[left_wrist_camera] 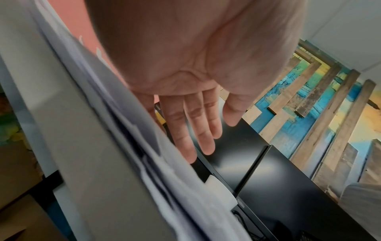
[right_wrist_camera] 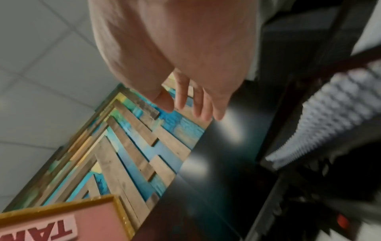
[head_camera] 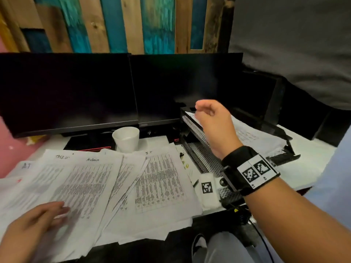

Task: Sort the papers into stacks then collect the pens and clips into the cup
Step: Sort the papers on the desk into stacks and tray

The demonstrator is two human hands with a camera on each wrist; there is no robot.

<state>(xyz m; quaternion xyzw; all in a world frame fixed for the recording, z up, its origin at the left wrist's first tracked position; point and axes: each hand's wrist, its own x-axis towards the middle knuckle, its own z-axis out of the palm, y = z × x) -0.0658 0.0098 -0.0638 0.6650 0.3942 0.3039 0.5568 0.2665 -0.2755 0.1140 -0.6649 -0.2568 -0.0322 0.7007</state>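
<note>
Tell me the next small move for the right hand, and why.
Probably bring the empty right hand from above the tray to the fanned papers and lift the top sheet; the left hand already rests flat on them.

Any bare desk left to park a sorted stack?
Bare white desk right of the mesh tray, and a strip between cup and tray. Left and centre are crowded with fanned papers; clips line their right edge.

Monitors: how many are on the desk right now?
2. Left monitor stands behind the spread papers; right monitor stands directly beside it, behind the cup and tray. Both dark.
</note>
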